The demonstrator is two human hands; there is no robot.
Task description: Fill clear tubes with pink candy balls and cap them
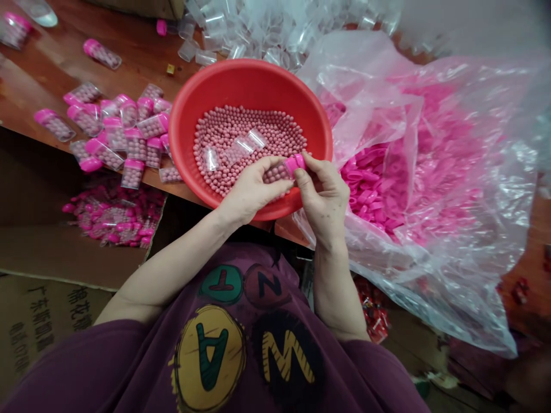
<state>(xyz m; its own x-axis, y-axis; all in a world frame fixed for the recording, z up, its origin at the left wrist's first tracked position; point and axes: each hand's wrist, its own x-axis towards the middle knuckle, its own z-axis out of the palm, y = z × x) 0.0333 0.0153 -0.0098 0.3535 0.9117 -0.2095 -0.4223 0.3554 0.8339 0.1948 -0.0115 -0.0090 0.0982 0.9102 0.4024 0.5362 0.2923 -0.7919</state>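
Over the front right of a red basin (185, 143), my left hand (253, 186) is closed around a small clear bottle (275, 173) filled with pink beads. My right hand (322, 198) pinches a bright pink cap (295, 164) at the bottle's end, thumb and forefinger on it. Whether the cap is fully seated I cannot tell. The bottle lies tilted nearly sideways. Pink beads (232, 123) cover the basin's bottom, and a few clear tubes (245, 146) lie on top of them.
Several filled, capped bottles (116, 135) lie left of the basin on the wooden table (142, 34). Below them, a cardboard box (55, 252) holds more. A plastic bag of pink caps (374, 189) spreads at the right. Clear empty tubes (219, 26) are heaped behind the basin.
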